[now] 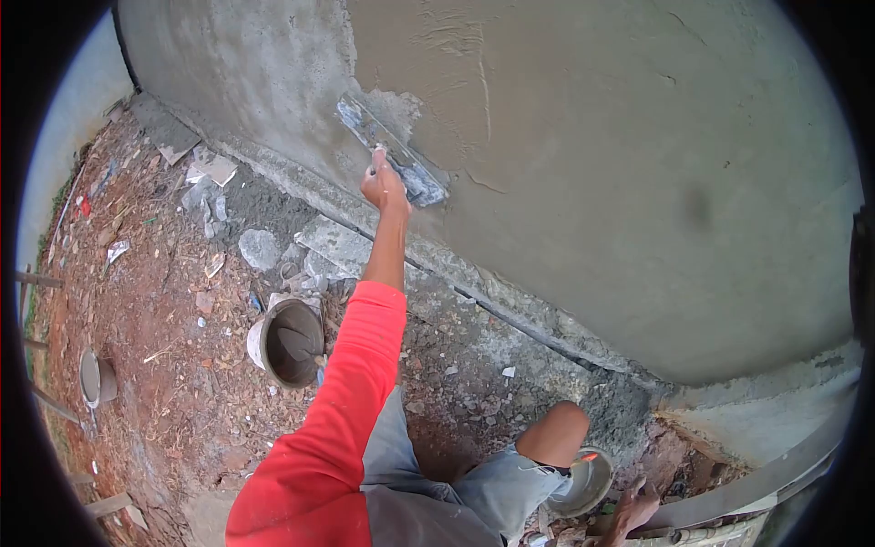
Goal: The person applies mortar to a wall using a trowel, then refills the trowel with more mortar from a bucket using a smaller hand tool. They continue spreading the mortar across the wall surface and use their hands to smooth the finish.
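My left hand point(386, 186), at the end of a red sleeve, is wrapped round the grip of a long plastering trowel point(415, 173). The trowel's mortar-smeared blade lies slantwise against the wall point(592, 182), at the edge between smooth wet plaster and a paler, rougher patch. Low at the right, my right hand point(635, 507) hangs beside a long board, fingers loosely apart and nothing visible in them. Near my knee stands a bucket point(597, 492) with an orange-handled tool point(591, 456) in it, partly hidden by my leg.
A mortar bucket point(266, 342) stands left of my arm, and a smaller bucket point(108, 381) farther left. A concrete ledge point(510, 296) runs along the wall's foot. Rubble and stones point(260, 248) litter the ground. A long board point(756, 492) and bamboo lie at the lower right.
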`<action>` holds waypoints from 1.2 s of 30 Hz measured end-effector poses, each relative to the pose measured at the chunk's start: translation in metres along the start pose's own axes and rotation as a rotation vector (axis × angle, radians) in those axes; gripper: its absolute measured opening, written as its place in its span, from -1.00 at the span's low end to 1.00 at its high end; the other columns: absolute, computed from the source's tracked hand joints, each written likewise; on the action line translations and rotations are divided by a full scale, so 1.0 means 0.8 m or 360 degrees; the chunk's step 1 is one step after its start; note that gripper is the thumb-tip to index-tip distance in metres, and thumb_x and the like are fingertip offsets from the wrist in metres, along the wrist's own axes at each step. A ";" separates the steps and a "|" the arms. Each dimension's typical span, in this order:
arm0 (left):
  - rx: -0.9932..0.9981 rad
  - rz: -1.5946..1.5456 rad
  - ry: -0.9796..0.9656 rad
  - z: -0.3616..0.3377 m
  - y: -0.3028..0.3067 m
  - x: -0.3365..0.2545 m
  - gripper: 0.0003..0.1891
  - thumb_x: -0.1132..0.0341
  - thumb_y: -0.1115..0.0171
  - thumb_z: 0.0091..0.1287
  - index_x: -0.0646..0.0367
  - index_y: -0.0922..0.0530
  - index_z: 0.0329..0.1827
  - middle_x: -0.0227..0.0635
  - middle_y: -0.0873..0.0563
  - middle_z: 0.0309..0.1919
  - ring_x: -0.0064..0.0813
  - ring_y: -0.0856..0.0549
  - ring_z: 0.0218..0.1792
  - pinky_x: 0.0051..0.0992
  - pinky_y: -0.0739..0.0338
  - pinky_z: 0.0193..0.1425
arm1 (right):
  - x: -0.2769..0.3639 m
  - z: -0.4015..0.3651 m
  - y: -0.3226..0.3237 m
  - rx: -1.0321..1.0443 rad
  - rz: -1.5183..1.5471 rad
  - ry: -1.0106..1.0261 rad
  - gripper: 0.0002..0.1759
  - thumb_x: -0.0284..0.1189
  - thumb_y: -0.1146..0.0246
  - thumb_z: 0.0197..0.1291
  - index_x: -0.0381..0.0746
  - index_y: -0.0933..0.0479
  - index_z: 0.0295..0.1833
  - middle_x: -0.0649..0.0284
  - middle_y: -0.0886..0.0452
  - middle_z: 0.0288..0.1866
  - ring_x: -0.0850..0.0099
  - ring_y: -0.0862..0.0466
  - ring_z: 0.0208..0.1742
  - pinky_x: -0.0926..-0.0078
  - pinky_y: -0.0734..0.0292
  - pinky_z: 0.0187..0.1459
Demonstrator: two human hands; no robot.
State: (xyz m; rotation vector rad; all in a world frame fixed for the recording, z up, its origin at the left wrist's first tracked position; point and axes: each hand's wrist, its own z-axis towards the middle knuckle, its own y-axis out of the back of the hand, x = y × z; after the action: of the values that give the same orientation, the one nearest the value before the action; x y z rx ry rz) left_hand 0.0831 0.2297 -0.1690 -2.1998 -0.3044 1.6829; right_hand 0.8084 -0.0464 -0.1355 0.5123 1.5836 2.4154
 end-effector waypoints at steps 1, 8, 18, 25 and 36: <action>0.0196 -0.0153 0.0190 -0.015 0.009 -0.001 -0.53 -0.02 -0.39 0.54 0.33 -0.66 -0.14 -0.41 -0.63 -0.55 -0.46 -0.59 -0.55 -0.34 -0.46 -0.41 | 0.006 -0.003 0.001 0.0057 0.0022 0.0006 -0.42 -0.03 -0.29 0.50 -0.41 -0.81 -0.14 -0.28 -0.73 -0.39 -0.35 -0.73 -0.29 -0.25 -0.54 -0.24; 0.0566 0.0000 -0.0622 -0.243 -0.095 -0.059 -0.42 -0.07 -0.47 0.48 0.38 -0.59 -0.39 -0.28 -0.57 -0.67 -0.36 -0.55 -0.60 -0.20 -0.50 -0.38 | 0.067 0.028 -0.033 0.0228 0.0593 0.0040 -0.42 -0.06 -0.32 0.55 -0.49 -0.80 0.02 -0.12 -0.73 -0.42 0.17 -0.62 -0.40 0.00 -0.51 -0.25; 0.0191 0.0073 -0.0831 -0.117 -0.088 -0.122 -0.45 -0.02 -0.44 0.53 0.48 -0.71 -0.24 -0.18 -0.76 -0.43 -0.42 -0.55 -0.49 -0.22 -0.49 -0.33 | 0.173 0.229 0.066 -0.0472 0.0997 0.0418 -0.50 -0.28 -0.35 0.63 -0.39 -0.63 0.46 -0.10 -0.77 0.23 0.02 -0.83 0.14 0.13 -0.73 0.16; 0.1102 0.0347 -0.1257 -0.306 -0.113 -0.152 -0.45 0.05 -0.53 0.50 0.29 -0.51 -0.50 -0.53 -0.44 -0.65 -0.58 -0.39 -0.51 -0.29 -0.35 -0.42 | 0.346 0.406 0.190 -0.1449 0.0490 0.1147 -0.28 -0.24 -0.31 0.57 -0.23 -0.36 0.72 -0.09 -0.26 0.80 -0.14 -0.28 0.77 -0.13 -0.30 0.68; 0.0247 -0.0126 -0.0281 -0.072 -0.057 -0.126 -0.58 0.02 -0.37 0.61 0.19 -0.61 -0.31 -0.64 -0.39 -0.59 -0.66 -0.34 -0.58 -0.43 -0.21 -0.46 | 0.501 0.458 0.192 -0.1956 0.0705 0.1734 -0.27 -0.18 -0.27 0.58 -0.14 -0.36 0.76 0.00 -0.28 0.81 -0.12 -0.22 0.82 -0.13 -0.23 0.73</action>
State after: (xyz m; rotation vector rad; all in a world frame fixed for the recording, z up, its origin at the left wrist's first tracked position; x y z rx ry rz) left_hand 0.1135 0.2248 -0.0482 -1.9087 -0.2917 1.7966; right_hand 0.5877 0.3439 0.2074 -0.8745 -0.2823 3.5421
